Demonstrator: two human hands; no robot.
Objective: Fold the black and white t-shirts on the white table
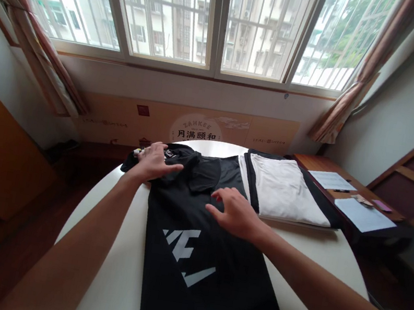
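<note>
Black shirt [206,303], grey lettering [183,249], sleeve [206,173] perhaps folded, left hand [154,162], right hand [234,213], fingers spread

One head cam, fwd & down, close over round table [114,266], window [175,12] ahead

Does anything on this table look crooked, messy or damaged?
Only the black T-shirt: its top is bunched under the left hand, a sleeve hanging over the far edge of the white table; the right hand lies flat on its middle. The folded white garment beside it looks neat. No spills or damage.
</note>
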